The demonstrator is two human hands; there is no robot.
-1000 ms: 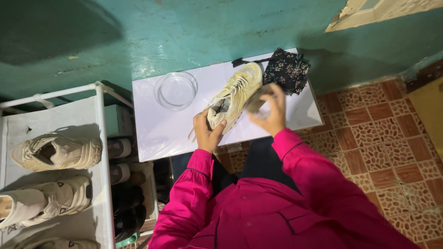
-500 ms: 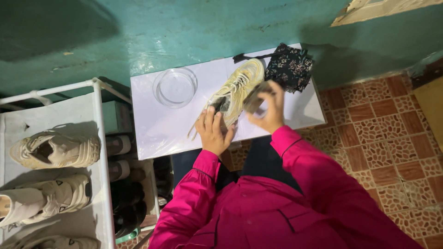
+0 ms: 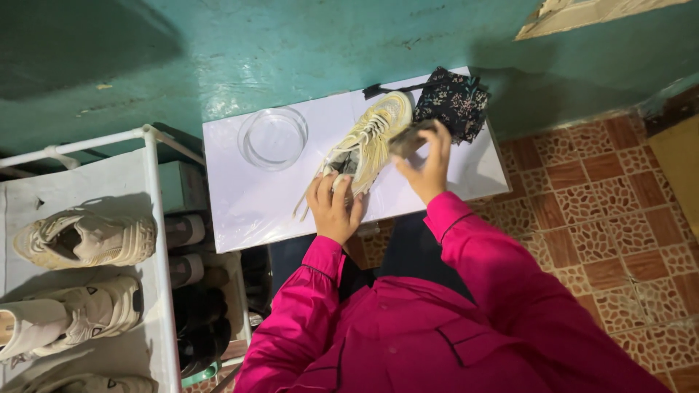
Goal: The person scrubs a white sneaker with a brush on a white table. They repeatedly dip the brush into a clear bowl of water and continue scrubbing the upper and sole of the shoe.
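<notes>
From the head camera, looking down over magenta sleeves, a cream sneaker lies tilted on the white tabletop, toe toward the teal wall and laces trailing off the near end. The left hand is closed over the heel end of the sneaker, fingers curled on the upper, pinning it in place. The right hand is wrapped around a small dark brush, which it presses against the side of the sneaker near the toe. A clear glass bowl stands on the tabletop just left of the sneaker, apart from it, and a dark flowered pouch sits at the far right corner, just beyond the brush. To the left, a white shoe rack carries more pale sneakers. To do the scrubbing well, it seems best to keep the left hand firm on the heel so the sneaker does not skid, work the brush in short strokes along the ribbed side, and mind the loose laces and the nearby bowl.
</notes>
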